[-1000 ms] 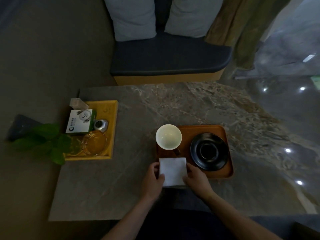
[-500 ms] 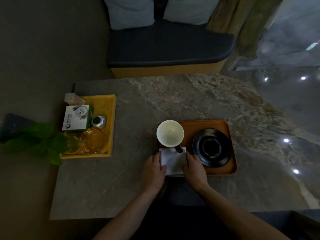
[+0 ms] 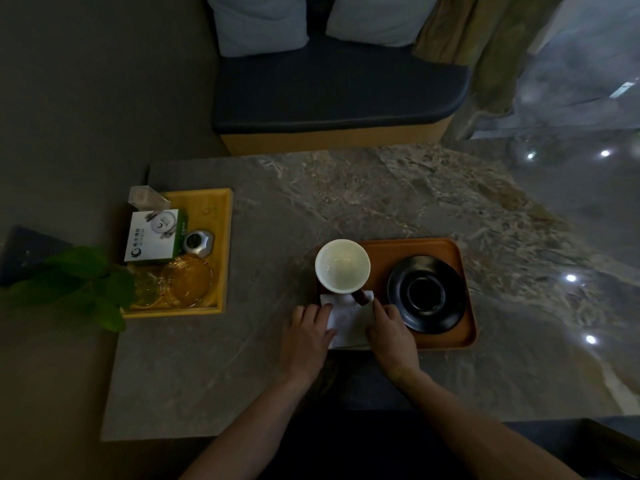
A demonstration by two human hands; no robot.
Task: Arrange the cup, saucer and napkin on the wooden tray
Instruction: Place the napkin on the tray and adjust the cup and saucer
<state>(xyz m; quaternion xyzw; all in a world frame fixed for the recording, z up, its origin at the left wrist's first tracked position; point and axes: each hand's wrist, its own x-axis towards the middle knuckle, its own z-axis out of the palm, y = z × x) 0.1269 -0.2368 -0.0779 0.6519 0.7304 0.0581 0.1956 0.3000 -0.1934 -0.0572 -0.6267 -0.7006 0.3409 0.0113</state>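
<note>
A brown wooden tray (image 3: 408,249) lies on the marble table. On its left end stands a white cup (image 3: 342,265) with a dark handle pointing toward me. A black saucer (image 3: 426,294) sits on the tray's right half. A folded white napkin (image 3: 348,318) lies flat at the tray's front left corner, just under the cup's handle. My left hand (image 3: 306,336) presses the napkin's left edge with its fingers. My right hand (image 3: 391,329) presses its right edge, close to the saucer.
A yellow tray (image 3: 221,216) at the table's left holds a green-and-white box (image 3: 154,235), a silver lid, a clear box and glass dishes (image 3: 187,280). Green leaves (image 3: 79,282) overhang the left edge. A dark cushioned bench (image 3: 332,91) stands beyond the table.
Both hands slid the napkin forward from the table's near side onto the tray's front left corner, under the cup handle. Cup and saucer have stayed put.
</note>
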